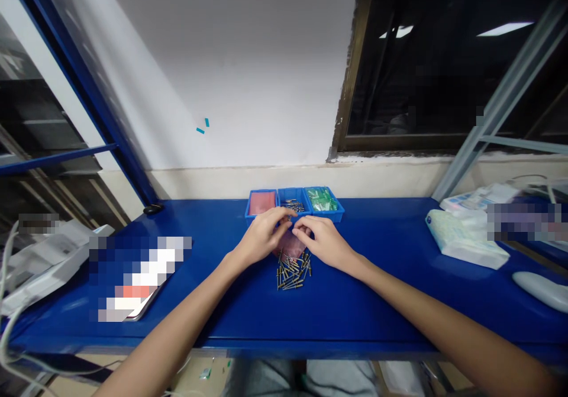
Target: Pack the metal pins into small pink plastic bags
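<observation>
My left hand [267, 232] and my right hand [323, 238] face each other over a pink plastic bag [290, 245], in front of the blue bins. Both have thumb and forefinger drawn together at the top of the bag; whatever lies between the fingertips is too small to make out. A loose pile of metal rivets [293, 273] lies on the blue table just below the bag. Behind my hands stand three joined blue bins: the left one holds pink bags [262, 203], the middle one metal pieces [293, 206], the right one green and clear packets [322, 199].
On the left of the blue table [248, 320] lies a partly pixelated flat device [146, 302], with white equipment and cables beyond. At the right are a tissue pack [465, 240] and a white rounded object [541, 290]. Metal posts rise on both sides.
</observation>
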### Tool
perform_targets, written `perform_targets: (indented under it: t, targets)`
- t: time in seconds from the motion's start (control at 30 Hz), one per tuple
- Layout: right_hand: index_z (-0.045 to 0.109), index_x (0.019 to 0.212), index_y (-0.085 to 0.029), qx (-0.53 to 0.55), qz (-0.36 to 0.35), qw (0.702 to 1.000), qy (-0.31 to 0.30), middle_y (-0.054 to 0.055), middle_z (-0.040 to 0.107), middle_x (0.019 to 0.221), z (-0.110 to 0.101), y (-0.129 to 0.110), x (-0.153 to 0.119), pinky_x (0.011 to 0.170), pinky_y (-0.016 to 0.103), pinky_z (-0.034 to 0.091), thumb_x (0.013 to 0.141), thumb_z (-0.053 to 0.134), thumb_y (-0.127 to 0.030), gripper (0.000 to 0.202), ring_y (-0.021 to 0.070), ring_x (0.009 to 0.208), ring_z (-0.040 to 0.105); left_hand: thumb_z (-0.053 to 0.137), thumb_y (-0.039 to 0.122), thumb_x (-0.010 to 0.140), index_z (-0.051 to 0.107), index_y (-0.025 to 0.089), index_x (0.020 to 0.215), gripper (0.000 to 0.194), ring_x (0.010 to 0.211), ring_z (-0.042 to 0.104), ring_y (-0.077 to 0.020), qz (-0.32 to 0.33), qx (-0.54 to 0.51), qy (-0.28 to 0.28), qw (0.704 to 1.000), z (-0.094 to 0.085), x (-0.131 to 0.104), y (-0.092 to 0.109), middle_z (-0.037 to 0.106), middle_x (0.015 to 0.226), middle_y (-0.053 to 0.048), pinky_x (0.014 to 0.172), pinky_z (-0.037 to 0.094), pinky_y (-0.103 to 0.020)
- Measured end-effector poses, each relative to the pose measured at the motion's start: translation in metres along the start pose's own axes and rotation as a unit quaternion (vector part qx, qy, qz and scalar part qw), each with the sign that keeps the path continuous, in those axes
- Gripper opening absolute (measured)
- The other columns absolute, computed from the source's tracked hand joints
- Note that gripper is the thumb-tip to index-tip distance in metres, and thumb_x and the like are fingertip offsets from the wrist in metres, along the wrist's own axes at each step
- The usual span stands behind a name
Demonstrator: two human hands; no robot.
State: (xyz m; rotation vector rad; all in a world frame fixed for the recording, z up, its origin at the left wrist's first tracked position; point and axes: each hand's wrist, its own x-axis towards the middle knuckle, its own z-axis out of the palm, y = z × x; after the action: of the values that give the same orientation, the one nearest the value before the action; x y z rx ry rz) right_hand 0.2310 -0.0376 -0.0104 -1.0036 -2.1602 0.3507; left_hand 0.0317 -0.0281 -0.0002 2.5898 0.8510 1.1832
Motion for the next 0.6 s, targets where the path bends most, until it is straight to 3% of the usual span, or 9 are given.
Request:
perform_targets:
  t: [0.1,0.33,0.6]
  targets:
    - [0.066,0.086,-0.017,0.01,0.0,1.0,-0.004,0.001,0.067,0.078,0.0004,-0.0011,-0.0002,0.065,0.025,0.041,0.094,0.056,-0.021,0.013,0.0134,0.067,0.058,0.051,0.02,0.097,0.058,0.016,0.107,0.012,0.082,0.063,-0.0142,-0.035,-0.054,0.01,0.998,0.0008,0.0012,0.0022,0.068,0.095,-0.005,0.068,0.05,-0.026]
    - [0.063,0.079,-0.017,0.018,-0.005,1.0,0.009,-0.001,0.064,0.071,-0.002,-0.0047,-0.0001,0.061,0.024,0.037,0.094,0.053,-0.019,0.018,0.0123,0.063,0.056,0.057,0.028,0.096,0.059,0.016,0.095,0.012,0.073,0.06,-0.0124,-0.06,-0.059,0.019,0.996,0.0012,0.0016,0.0021,0.068,0.087,-0.003,0.063,0.047,-0.024]
    - [0.062,0.075,-0.019,0.011,-0.013,0.998,0.053,-0.002,0.061,0.069,-0.0054,-0.0045,-0.0003,0.062,0.024,0.038,0.087,0.053,-0.01,0.017,0.012,0.063,0.054,0.058,0.029,0.096,0.062,0.016,0.093,0.013,0.081,0.059,-0.0157,0.001,0.04,-0.023,0.999,-0.0021,-0.0019,-0.0039,0.065,0.089,-0.005,0.074,0.047,-0.03]
